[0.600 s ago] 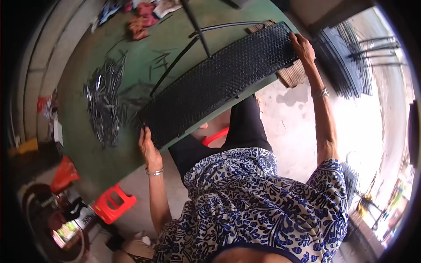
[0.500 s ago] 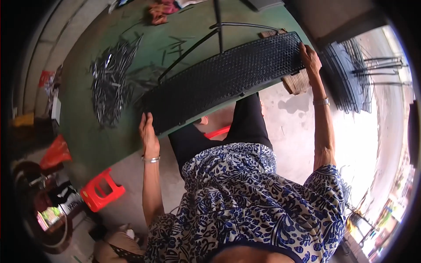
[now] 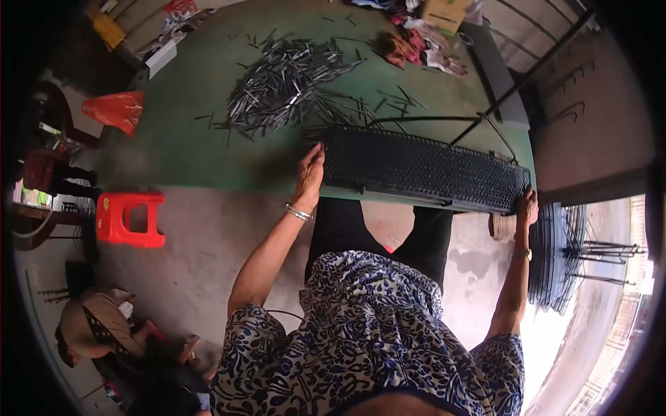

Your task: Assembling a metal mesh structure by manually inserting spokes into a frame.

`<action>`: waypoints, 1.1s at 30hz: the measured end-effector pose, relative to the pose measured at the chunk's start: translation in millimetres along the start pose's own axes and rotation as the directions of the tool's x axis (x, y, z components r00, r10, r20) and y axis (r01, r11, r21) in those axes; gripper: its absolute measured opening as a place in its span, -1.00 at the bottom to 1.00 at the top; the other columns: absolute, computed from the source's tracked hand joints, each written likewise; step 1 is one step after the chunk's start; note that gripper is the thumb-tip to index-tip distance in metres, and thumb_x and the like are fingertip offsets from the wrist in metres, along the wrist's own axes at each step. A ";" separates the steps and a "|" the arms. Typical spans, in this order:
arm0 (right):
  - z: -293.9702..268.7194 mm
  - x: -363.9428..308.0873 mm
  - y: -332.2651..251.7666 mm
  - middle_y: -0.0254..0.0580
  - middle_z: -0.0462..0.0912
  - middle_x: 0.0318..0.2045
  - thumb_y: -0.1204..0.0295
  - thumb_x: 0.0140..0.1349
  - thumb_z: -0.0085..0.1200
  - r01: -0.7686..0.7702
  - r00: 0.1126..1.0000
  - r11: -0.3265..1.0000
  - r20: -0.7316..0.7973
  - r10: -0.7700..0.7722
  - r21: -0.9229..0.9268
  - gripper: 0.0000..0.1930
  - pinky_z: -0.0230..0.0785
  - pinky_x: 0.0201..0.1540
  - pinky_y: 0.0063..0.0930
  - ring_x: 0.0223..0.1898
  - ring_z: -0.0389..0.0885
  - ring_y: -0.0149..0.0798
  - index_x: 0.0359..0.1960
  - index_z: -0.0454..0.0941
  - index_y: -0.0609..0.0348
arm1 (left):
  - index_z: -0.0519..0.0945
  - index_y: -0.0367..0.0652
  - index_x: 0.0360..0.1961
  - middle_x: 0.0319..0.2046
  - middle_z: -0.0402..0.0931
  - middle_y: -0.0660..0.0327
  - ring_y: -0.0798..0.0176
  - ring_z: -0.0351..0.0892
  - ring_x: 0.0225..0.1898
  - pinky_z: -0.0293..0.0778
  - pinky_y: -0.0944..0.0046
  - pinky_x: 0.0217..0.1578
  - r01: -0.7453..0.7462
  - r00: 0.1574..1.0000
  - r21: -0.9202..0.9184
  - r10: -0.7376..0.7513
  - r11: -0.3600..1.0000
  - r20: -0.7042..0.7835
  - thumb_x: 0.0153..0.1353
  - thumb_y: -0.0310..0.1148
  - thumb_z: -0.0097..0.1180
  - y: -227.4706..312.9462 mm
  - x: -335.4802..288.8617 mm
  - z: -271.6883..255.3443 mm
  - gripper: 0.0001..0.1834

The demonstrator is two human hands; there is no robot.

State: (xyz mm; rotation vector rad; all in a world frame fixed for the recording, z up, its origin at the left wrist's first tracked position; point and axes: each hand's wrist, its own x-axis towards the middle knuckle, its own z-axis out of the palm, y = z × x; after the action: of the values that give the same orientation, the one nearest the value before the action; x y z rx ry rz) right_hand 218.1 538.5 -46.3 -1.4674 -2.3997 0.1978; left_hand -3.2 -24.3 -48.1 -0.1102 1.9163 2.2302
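A long black mesh panel [image 3: 423,168] lies along the near edge of a green table [image 3: 194,139]. My left hand [image 3: 309,172] grips its left end, a bracelet on the wrist. At the panel's right end my right hand [image 3: 527,208] holds the corner, where it overhangs the table edge. A heap of thin metal rods [image 3: 284,87] lies on the table beyond the panel's left end. A bent black wire frame [image 3: 444,119] rests just behind the panel.
A red plastic stool [image 3: 130,218] stands on the concrete floor at left. An orange-red bag [image 3: 114,109] sits off the table's left edge. Cloth and clutter [image 3: 416,41] lie at the table's far side. Stacked black wire racks [image 3: 555,256] stand at right. A basket and bags [image 3: 90,326] sit lower left.
The view has swung so the table and panel now lie more level. Both hands still hold the panel's ends, and the panel sits closer to the table's near edge.
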 end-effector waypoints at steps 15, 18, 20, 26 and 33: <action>6.3 7.3 18.5 0.14 0.64 -0.24 0.05 0.43 -0.39 0.128 0.982 0.986 -0.125 -0.141 -0.110 -0.55 0.42 -0.22 0.11 -0.23 0.60 0.24 -0.07 0.46 0.10 | 0.13 -0.39 0.34 0.39 -0.05 -0.19 -0.26 -0.15 0.42 -0.16 -0.15 0.38 -0.342 0.745 0.939 0.617 0.024 0.255 0.13 0.19 0.13 28.7 122.9 -101.5 -0.01; 4.7 10.8 21.2 0.11 0.62 -0.18 0.08 0.44 -0.41 0.052 0.996 0.991 -0.064 -0.061 -0.126 -0.57 0.42 -0.21 0.12 -0.21 0.60 0.25 -0.03 0.45 0.08 | 0.12 -0.47 0.31 0.34 0.03 -0.25 -0.29 -0.11 0.41 -0.17 -0.15 0.37 -0.185 0.780 0.980 0.618 0.069 0.104 0.16 0.28 0.01 40.4 167.0 -132.0 0.03; 6.4 10.3 20.1 0.09 0.62 -0.18 0.13 0.45 -0.43 0.107 0.991 0.984 -0.071 -0.117 -0.140 -0.58 0.44 -0.21 0.10 -0.22 0.60 0.24 -0.03 0.44 0.09 | 0.11 -0.47 0.32 0.34 0.04 -0.25 -0.28 -0.10 0.40 -0.17 -0.11 0.38 -0.120 0.811 0.988 0.583 0.094 0.043 0.12 0.35 0.00 51.7 194.5 -152.9 0.09; 7.2 10.9 35.8 0.13 0.59 -0.19 0.31 0.46 -0.42 0.258 0.954 0.911 -0.062 -0.293 -0.322 -0.66 0.47 -0.33 0.00 -0.30 0.61 0.19 -0.06 0.43 0.20 | -0.03 -0.44 0.38 0.40 -0.07 -0.18 -0.14 -0.20 0.45 -0.23 0.01 0.42 -0.188 0.941 0.982 0.290 0.020 0.174 -0.02 0.51 -0.02 84.3 260.3 -153.4 0.29; 5.9 3.8 23.3 0.18 0.60 -0.18 0.17 0.46 -0.43 0.128 0.988 0.989 -0.082 -0.134 -0.069 -0.58 0.41 -0.21 0.07 -0.24 0.58 0.27 0.00 0.45 0.15 | -0.09 -0.45 0.39 0.41 -0.17 -0.22 -0.14 -0.25 0.46 -0.20 0.01 0.41 -0.015 0.987 0.989 -0.155 0.147 0.038 -0.19 0.60 0.02 108.7 305.2 -136.2 0.44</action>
State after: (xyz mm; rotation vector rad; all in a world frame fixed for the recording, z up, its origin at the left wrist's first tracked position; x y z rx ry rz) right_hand 234.1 552.8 -57.6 -1.3102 -2.4415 0.0271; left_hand -332.9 -142.7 -20.5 0.1580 2.7517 0.4101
